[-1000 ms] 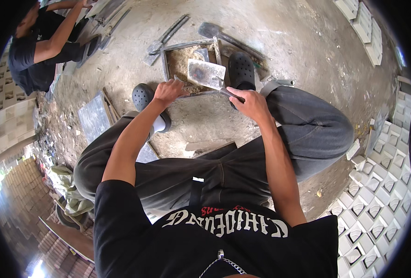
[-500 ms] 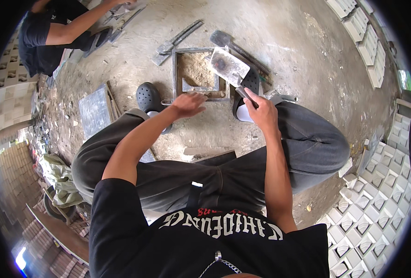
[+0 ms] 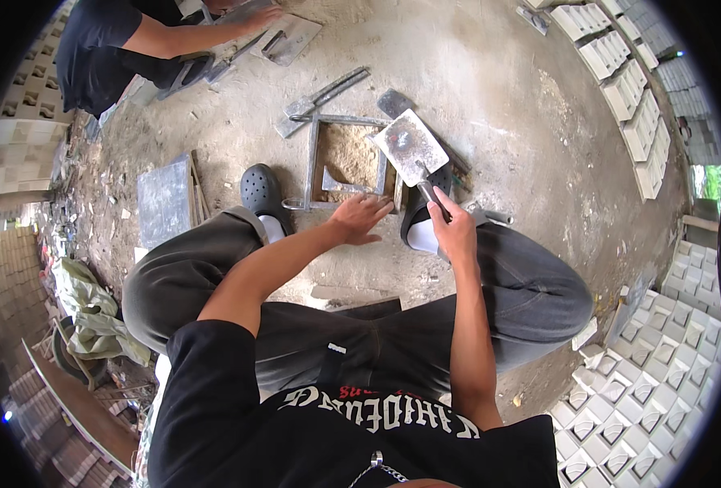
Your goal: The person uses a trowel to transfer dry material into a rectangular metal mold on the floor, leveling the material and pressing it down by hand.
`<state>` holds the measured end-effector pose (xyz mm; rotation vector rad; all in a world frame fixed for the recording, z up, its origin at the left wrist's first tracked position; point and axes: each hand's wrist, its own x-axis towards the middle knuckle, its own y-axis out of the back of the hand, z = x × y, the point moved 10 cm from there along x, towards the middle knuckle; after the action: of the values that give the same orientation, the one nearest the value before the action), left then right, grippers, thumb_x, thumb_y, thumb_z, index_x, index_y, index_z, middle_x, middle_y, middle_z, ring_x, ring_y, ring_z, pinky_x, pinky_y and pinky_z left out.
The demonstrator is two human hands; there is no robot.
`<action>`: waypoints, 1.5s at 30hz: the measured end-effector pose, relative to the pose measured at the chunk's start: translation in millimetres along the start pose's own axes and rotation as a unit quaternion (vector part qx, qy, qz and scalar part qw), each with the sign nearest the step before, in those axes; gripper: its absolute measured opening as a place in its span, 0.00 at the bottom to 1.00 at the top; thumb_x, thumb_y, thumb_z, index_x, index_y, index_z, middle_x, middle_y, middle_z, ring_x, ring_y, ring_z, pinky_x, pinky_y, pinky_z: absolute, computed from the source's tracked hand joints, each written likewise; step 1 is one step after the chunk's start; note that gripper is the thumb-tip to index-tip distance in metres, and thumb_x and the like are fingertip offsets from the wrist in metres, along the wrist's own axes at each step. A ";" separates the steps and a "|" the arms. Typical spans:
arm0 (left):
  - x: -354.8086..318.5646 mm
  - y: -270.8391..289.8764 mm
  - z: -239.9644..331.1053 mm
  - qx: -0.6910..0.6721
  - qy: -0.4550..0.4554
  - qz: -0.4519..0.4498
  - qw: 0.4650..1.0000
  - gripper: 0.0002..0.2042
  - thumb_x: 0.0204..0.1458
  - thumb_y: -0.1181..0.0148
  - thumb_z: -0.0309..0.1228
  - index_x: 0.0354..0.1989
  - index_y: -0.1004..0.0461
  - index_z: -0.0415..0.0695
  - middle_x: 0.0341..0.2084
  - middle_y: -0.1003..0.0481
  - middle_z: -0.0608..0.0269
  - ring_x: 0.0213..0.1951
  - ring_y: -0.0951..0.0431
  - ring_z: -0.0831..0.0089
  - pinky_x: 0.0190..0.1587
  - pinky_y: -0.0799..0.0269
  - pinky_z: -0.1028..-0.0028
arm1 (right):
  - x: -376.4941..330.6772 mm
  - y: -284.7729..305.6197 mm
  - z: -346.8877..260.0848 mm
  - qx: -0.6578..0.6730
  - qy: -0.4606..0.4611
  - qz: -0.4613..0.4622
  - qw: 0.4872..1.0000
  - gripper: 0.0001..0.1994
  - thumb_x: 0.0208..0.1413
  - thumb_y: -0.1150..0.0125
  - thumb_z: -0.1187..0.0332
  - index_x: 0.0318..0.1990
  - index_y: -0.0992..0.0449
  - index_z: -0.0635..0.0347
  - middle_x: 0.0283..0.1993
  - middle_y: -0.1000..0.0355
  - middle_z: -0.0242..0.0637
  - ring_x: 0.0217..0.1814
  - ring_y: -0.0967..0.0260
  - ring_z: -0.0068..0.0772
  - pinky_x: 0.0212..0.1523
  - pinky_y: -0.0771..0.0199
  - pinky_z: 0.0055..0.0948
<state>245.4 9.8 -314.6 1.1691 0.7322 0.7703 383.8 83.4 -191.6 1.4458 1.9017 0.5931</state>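
Note:
Between my feet on the ground lies a square metal mould frame [image 3: 314, 163] with sandy, crumbly mix [image 3: 350, 154] inside. A dark plate with a curved edge [image 3: 342, 184] shows in its near part. My left hand [image 3: 360, 220], fingers spread and holding nothing, is at the near edge of the frame, close to its right corner. My right hand [image 3: 453, 226] is closed around the dark handle of a trowel [image 3: 411, 146]. The trowel's pale, stained blade overlaps the frame's far right corner and hides part of a dark long-handled tool [image 3: 394, 102] lying behind it.
Another metal tool [image 3: 324, 99] lies beyond the frame. A grey flat board [image 3: 165, 202] is at the left. At far left a person [image 3: 104, 57] in dark clothes reaches toward a board with a handle [image 3: 285, 45]. Pale patterned blocks [image 3: 633, 106] line the right side, with more [image 3: 645, 390] stacked lower right.
My left hand has shifted right along the frame's near edge. The trowel in my right hand has turned, its blade pointing more away from me. The other person's arm has come down and right.

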 end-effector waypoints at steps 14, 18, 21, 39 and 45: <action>-26.7 9.6 -86.9 -0.048 0.010 0.027 0.998 0.43 0.50 0.45 0.58 0.71 0.55 0.54 0.69 0.50 0.62 0.70 0.52 0.65 0.70 0.59 0.59 | 256.8 -145.3 -69.0 0.197 -0.122 -0.153 0.961 0.23 0.59 0.44 0.64 0.60 0.33 0.60 0.25 0.31 0.34 0.13 0.43 0.20 0.12 0.43 0.24; -24.3 -6.6 -93.2 -0.084 0.027 0.032 0.996 0.46 0.48 0.44 0.58 0.71 0.56 0.46 0.71 0.53 0.64 0.71 0.55 0.68 0.71 0.62 0.63 | 348.3 -191.6 -87.4 0.171 -0.102 -0.120 0.972 0.19 0.57 0.46 0.64 0.55 0.28 0.59 0.23 0.29 0.36 0.13 0.38 0.23 0.11 0.39 0.27; -26.6 -11.9 -89.0 -0.038 -0.006 0.024 0.999 0.46 0.47 0.43 0.55 0.71 0.56 0.47 0.72 0.56 0.66 0.72 0.56 0.70 0.72 0.65 0.63 | 402.6 -227.5 -109.2 0.180 -0.109 -0.131 0.969 0.15 0.57 0.47 0.65 0.48 0.25 0.62 0.23 0.29 0.38 0.14 0.38 0.24 0.12 0.39 0.28; -29.1 -10.4 -90.6 -0.056 -0.013 0.001 0.998 0.43 0.50 0.45 0.49 0.72 0.59 0.52 0.72 0.59 0.68 0.72 0.58 0.71 0.72 0.66 0.61 | 455.1 -233.7 -146.1 0.173 -0.010 -0.159 0.972 0.19 0.58 0.45 0.61 0.56 0.27 0.56 0.24 0.29 0.33 0.14 0.40 0.21 0.12 0.39 0.25; -27.7 5.4 -83.3 -0.068 -0.016 0.089 0.994 0.44 0.46 0.38 0.50 0.71 0.54 0.54 0.71 0.54 0.66 0.71 0.54 0.68 0.71 0.60 0.61 | 337.3 -128.9 -126.4 0.148 0.014 -0.204 0.967 0.23 0.59 0.44 0.60 0.62 0.32 0.54 0.27 0.30 0.31 0.14 0.42 0.17 0.12 0.42 0.20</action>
<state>160.6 30.4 -325.8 1.1288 0.5453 0.9344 150.8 374.9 -275.6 1.1632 2.3001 0.1380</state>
